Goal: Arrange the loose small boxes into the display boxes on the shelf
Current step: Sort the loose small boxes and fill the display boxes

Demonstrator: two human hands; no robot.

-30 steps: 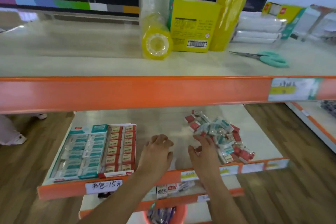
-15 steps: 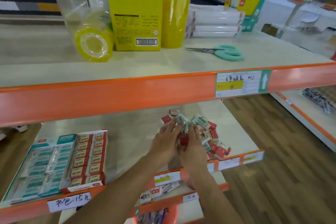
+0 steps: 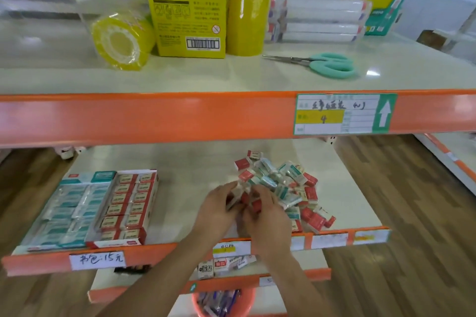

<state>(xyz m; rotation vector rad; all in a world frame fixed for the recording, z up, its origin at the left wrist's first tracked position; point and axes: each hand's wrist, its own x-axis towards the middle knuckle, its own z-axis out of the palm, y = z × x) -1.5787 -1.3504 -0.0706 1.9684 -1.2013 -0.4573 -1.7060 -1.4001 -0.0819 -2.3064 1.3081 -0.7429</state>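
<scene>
A heap of loose small boxes (image 3: 286, 183), red-and-white and teal-and-white, lies on the right half of the middle shelf (image 3: 185, 170). My left hand (image 3: 219, 210) and my right hand (image 3: 265, 216) meet at the heap's left edge, fingers curled around a few small boxes with red ends showing between them. On the shelf's left stand two display boxes side by side: a teal one (image 3: 67, 208) and a red one (image 3: 126, 203), both holding rows of small boxes.
The top shelf carries a yellow tape roll (image 3: 121, 38), a yellow carton (image 3: 188, 13), a tall yellow roll (image 3: 246, 5), stacked white packs (image 3: 319, 18) and teal scissors (image 3: 327, 64). A lower shelf holds small boxes (image 3: 219, 265); an orange bucket (image 3: 224, 301) sits below.
Both hands moved from the bare shelf front to the heap's left edge and closed around a few small boxes. The camera view shifted right and closer.
</scene>
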